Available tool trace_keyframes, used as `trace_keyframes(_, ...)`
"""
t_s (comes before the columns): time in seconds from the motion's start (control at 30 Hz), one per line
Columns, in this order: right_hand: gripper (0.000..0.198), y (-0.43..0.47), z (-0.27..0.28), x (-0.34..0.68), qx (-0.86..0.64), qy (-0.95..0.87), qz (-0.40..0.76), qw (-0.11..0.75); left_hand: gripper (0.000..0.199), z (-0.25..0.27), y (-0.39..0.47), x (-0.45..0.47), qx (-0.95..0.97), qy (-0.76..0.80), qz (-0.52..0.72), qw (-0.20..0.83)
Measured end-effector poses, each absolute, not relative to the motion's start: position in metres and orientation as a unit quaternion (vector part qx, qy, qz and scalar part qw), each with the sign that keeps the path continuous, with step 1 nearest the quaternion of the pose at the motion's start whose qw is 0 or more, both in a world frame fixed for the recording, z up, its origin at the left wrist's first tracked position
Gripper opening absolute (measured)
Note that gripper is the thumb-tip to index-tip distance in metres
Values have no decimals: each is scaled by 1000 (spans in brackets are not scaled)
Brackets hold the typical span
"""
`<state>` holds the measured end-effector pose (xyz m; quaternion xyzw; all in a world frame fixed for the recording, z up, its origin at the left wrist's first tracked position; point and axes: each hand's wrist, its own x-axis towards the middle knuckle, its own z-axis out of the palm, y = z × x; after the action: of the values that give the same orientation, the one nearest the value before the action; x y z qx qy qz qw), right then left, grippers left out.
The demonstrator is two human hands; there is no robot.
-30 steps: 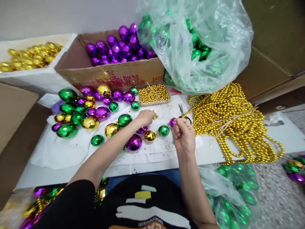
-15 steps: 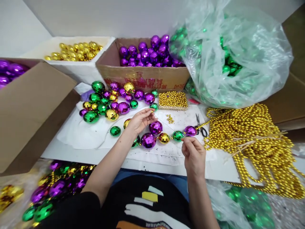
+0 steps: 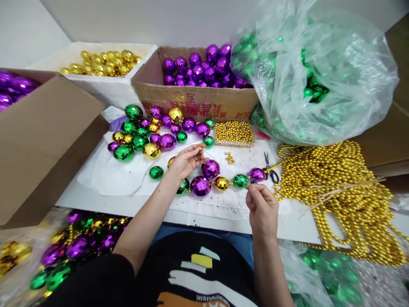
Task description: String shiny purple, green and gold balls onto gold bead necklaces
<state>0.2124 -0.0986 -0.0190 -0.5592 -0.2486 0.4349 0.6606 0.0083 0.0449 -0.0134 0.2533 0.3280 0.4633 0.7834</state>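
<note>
My left hand (image 3: 188, 161) pinches a small gold bead (image 3: 201, 149) between thumb and fingertips. From there a thin, taut thread (image 3: 220, 163) slants down to my right hand (image 3: 262, 209), whose thumb and forefinger are closed on its other end. Below the thread lies a row of strung faceted balls: a purple ball (image 3: 200, 186), a gold ball (image 3: 221, 183), a green ball (image 3: 240, 181) and another purple ball (image 3: 257, 175). A second large purple ball (image 3: 210, 168) sits behind the row. Several loose gold beads (image 3: 229, 158) lie just beyond. My left forearm partly hides some balls.
A box of gold beads (image 3: 234, 133) stands behind, left of black scissors (image 3: 271, 172). Mixed balls (image 3: 151, 150) crowd the left cloth. Gold bead strands (image 3: 335, 200) cover the right side. A cardboard box (image 3: 198, 100), a white foam box (image 3: 105, 87) and a plastic bag (image 3: 348, 85) line the back.
The camera view has shifted slightly. Both hands keep almost the same pose, with the thread still stretched between them.
</note>
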Motion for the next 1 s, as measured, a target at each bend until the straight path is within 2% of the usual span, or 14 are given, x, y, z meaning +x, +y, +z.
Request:
trace_keyframes(0.73,23,-101,-18,214,-564,-239,452,649,16,-15,42,9,272,333,454,780)
trace_keyframes(1.0,25,-102,-22,212,-571,-253,450,639,8,-12,39,8,285,333,449,778)
